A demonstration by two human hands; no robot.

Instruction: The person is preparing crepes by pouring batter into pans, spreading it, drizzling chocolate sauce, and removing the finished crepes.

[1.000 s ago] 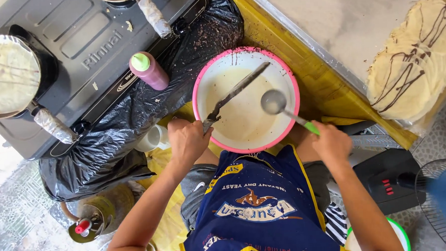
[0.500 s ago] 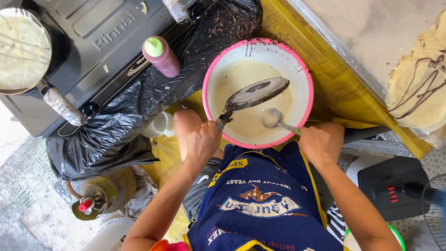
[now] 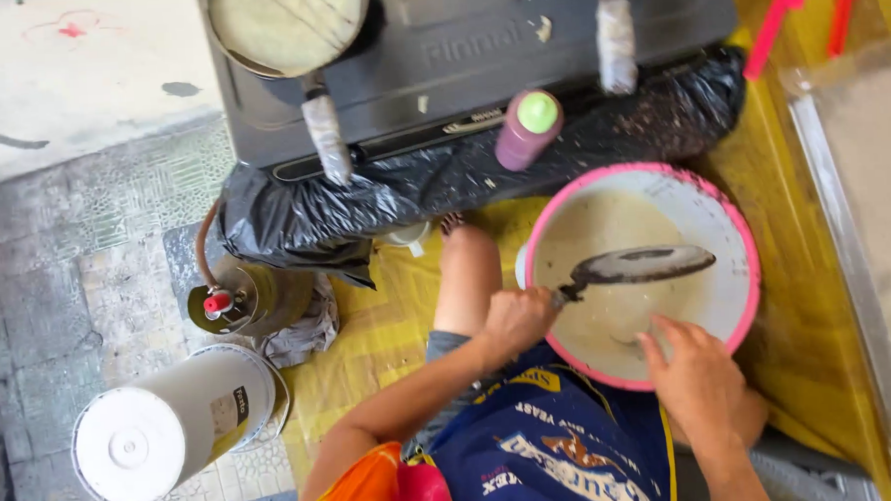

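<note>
Left hand (image 3: 517, 321) clenched round handle of small dark round frying pan (image 3: 638, 265) — held level over pink-rimmed white batter basin (image 3: 735, 230). Right hand (image 3: 698, 372) at rim, fingers loose, empty — a tilt risks batter spilling.

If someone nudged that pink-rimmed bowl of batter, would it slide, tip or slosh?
The pink-rimmed bowl looks wide and low, so it probably would not tip easily. It holds a pool of pale batter, so it is likely heavy for its size and would slosh if shoved. It sits on a yellow sheet, which might slip under it.
</note>
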